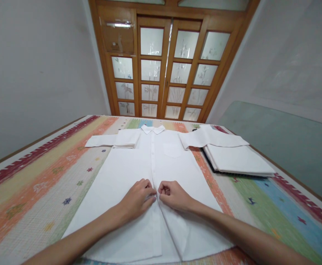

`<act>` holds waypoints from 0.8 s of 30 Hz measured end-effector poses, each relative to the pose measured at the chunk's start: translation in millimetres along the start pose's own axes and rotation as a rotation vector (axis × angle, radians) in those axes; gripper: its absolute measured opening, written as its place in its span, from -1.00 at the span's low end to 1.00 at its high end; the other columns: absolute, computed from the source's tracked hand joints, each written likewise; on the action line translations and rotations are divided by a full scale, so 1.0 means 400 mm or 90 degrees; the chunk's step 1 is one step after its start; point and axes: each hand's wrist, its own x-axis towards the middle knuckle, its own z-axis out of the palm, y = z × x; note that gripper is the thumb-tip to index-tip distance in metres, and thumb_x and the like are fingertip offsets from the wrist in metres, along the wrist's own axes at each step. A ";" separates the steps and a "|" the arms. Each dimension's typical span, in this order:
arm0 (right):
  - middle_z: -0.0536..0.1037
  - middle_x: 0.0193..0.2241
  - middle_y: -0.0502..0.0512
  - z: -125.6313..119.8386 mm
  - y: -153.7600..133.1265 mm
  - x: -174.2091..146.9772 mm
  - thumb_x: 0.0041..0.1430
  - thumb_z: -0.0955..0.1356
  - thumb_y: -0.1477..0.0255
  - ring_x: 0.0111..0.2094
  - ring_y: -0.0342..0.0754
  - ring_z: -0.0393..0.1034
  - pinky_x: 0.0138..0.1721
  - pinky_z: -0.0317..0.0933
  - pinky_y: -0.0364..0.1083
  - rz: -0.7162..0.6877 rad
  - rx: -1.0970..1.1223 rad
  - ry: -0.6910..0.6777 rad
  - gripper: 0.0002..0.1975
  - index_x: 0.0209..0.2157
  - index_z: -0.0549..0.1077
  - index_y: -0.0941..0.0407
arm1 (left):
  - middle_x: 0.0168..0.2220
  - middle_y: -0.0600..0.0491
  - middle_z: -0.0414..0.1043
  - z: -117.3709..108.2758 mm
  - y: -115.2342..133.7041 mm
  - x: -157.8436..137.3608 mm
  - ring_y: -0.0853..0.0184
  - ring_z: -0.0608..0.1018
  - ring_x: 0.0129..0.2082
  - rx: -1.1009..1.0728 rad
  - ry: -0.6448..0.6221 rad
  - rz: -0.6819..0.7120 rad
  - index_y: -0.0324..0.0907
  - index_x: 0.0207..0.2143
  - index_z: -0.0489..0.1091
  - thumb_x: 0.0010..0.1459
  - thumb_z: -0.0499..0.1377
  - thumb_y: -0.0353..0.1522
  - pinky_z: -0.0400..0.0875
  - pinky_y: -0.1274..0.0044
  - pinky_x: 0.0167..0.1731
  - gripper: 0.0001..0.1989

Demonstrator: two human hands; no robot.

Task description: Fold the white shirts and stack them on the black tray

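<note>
A white button-up shirt (pixel 130 173) lies front side up, its collar pointing away from me. Its upper front is closed, while the lower front edges part below my hands. My left hand (pixel 141 195) pinches the front edge at the middle of the shirt. Just across from it, my right hand (pixel 173 195) has its fingers curled in a pinch on the other front edge. The two hands nearly touch. Both sleeves are bent outward near the shoulders; the right-side sleeve (pixel 213 138) reaches over a folded white stack.
The folded white cloth (pixel 238 160) rests on a thin black board (pixel 212 162) at the right. A striped, colourful cloth (pixel 53 198) covers the table. Behind the table stand wooden glass-paned doors (pixel 166 62); a pale green panel (pixel 282 136) leans at the right wall.
</note>
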 end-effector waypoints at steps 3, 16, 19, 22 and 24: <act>0.30 -0.65 -0.15 -0.002 0.008 -0.007 -0.10 0.28 0.62 -0.60 -0.25 0.11 -0.57 -0.01 -0.25 -0.009 0.030 -0.010 -0.88 -0.47 0.41 0.17 | -0.30 0.01 0.39 0.000 0.005 0.009 0.29 0.43 -0.24 -0.036 -0.005 -0.030 -0.16 -0.31 0.43 0.13 0.13 -0.41 0.33 0.47 -0.24 -0.91; 0.34 -0.62 -0.10 -0.006 0.004 -0.015 -0.04 0.30 0.52 -0.59 -0.25 0.12 -0.55 -0.02 -0.23 0.023 0.160 -0.042 -0.86 -0.40 0.47 0.20 | -0.60 0.15 0.42 -0.031 0.017 0.025 0.39 0.47 -0.61 -0.273 -0.064 -0.232 -0.19 -0.40 0.41 0.08 0.07 -0.33 0.30 0.57 -0.49 -0.85; 0.35 -0.62 -0.10 -0.005 0.000 -0.011 -0.03 0.31 0.51 -0.59 -0.24 0.12 -0.54 -0.01 -0.23 0.020 0.155 -0.054 -0.86 -0.39 0.49 0.21 | -0.64 0.15 0.42 -0.024 0.018 0.022 0.39 0.47 -0.67 -0.336 -0.055 -0.283 -0.20 -0.42 0.40 0.06 0.09 -0.31 0.30 0.58 -0.57 -0.85; 0.36 -0.63 -0.10 -0.006 -0.001 -0.004 -0.01 0.32 0.47 -0.58 -0.22 0.14 -0.53 0.01 -0.22 0.020 0.137 -0.053 -0.87 -0.41 0.50 0.20 | -0.65 0.13 0.43 -0.012 0.010 0.019 0.38 0.49 -0.66 -0.410 -0.039 -0.308 -0.21 -0.43 0.41 0.02 0.13 -0.31 0.31 0.59 -0.59 -0.85; 0.41 -0.59 -0.06 -0.008 0.000 0.002 0.04 0.31 0.42 -0.54 -0.20 0.19 -0.50 0.05 -0.20 0.018 0.131 -0.046 -0.85 -0.43 0.50 0.19 | -0.66 0.12 0.43 -0.004 0.002 0.018 0.38 0.49 -0.66 -0.465 -0.028 -0.316 -0.22 -0.44 0.40 -0.01 0.16 -0.30 0.33 0.58 -0.58 -0.85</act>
